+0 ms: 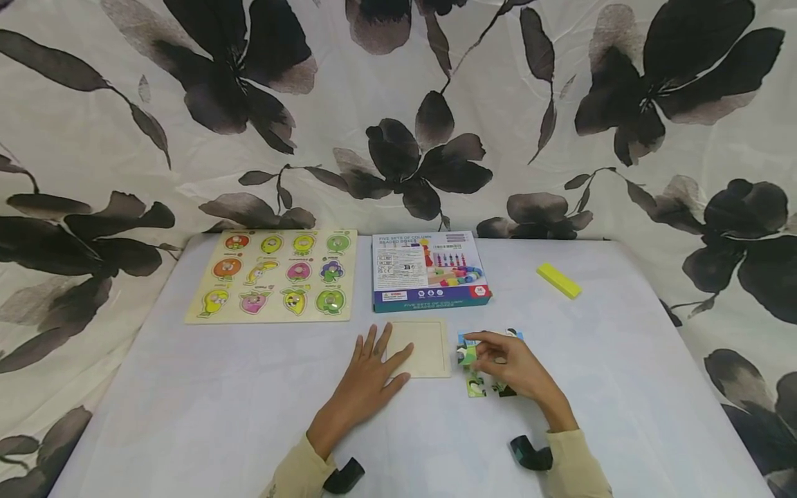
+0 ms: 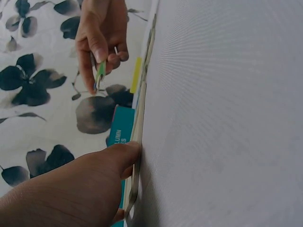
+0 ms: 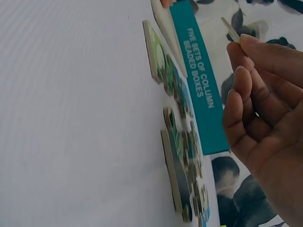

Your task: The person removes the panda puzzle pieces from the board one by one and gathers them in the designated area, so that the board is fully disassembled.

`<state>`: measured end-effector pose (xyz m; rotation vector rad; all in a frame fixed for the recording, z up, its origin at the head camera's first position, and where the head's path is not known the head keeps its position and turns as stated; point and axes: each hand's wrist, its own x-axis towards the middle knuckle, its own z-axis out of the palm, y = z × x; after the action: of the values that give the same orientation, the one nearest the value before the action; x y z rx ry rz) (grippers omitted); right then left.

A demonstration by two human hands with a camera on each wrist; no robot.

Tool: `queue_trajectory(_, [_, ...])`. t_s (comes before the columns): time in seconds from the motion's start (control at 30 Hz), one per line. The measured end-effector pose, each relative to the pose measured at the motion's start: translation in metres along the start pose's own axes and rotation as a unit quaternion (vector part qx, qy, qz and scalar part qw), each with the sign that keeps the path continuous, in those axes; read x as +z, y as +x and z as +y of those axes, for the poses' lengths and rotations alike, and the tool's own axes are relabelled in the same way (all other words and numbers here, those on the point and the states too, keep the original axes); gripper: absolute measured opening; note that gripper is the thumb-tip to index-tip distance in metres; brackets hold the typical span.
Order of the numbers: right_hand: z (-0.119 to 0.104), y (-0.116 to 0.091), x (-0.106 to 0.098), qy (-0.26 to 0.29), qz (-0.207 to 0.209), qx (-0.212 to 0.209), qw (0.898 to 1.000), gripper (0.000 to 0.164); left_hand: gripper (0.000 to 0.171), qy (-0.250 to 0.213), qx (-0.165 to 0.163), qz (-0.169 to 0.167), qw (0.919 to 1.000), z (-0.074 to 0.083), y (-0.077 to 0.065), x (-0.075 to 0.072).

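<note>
You've got 1 puzzle piece (image 1: 468,354) pinched in your right hand (image 1: 512,366), lifted just off the loose pieces (image 1: 476,384) lying right of the wooden tray (image 1: 426,348). In the right wrist view your thumb and forefinger are closed narrowly on its thin edge, with the other fingers curled in behind.

Progress-wise, I'd say you're basically at the start: the tray looks bare, with nothing seated in it, and the rest of the pieces sit in a small heap on the white table (image 1: 249,401).

Your left hand (image 1: 367,384) lies flat with its fingers spread, fingertips resting on the tray's left edge, holding nothing.

Further back there's the teal bead box (image 1: 428,270) just behind the tray, the fruit peg board (image 1: 275,275) to its left, and a yellow block (image 1: 558,280) well off to the right.
</note>
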<state>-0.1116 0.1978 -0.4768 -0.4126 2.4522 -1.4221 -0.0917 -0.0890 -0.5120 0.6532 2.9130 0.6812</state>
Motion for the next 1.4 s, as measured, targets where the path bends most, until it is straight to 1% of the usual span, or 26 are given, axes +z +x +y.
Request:
queue_trajectory(0.27, [0.006, -0.010, -0.010, 0.012, 0.012, -0.012, 1.000, 0.042, 0.050, 0.001, -0.004, -0.001, 1.0000, 0.000, 0.000, 0.000])
queue_trajectory(0.33, [0.008, -0.012, -0.012, 0.008, 0.016, -0.016, 1.000, 0.043, 0.050, 0.000, -0.003, 0.000, 1.0000, 0.000, 0.000, 0.000])
queue_trajectory(0.5, [0.010, -0.016, -0.016, -0.005, 0.025, -0.016, 1.000, 0.043, 0.050, 0.002, -0.003, 0.000, 1.0000, 0.000, 0.001, 0.000])
queue_trajectory(0.73, [0.015, -0.023, -0.022, -0.003, 0.035, 0.000, 0.999, 0.041, 0.051, 0.000, -0.002, 0.004, 1.0000, 0.000, 0.001, 0.001])
queue_trajectory(0.9, [0.023, -0.030, -0.026, 0.005, 0.043, -0.013, 0.999, 0.041, 0.051, 0.002, -0.003, 0.003, 1.0000, 0.001, 0.001, 0.000])
queue_trajectory(1.03, [0.029, -0.035, -0.029, 0.008, 0.047, -0.014, 0.999, 0.043, 0.051, 0.005, -0.006, 0.000, 1.0000, 0.001, 0.001, -0.001])
queue_trajectory(1.23, [0.033, -0.043, -0.033, 0.013, 0.056, -0.001, 0.998, 0.043, 0.051, 0.006, -0.006, 0.002, 1.0000, 0.001, 0.001, 0.000])
queue_trajectory(1.4, [0.037, -0.051, -0.037, 0.002, 0.061, 0.020, 0.998, 0.043, 0.051, 0.008, -0.004, 0.005, 0.9999, 0.001, 0.001, 0.000])
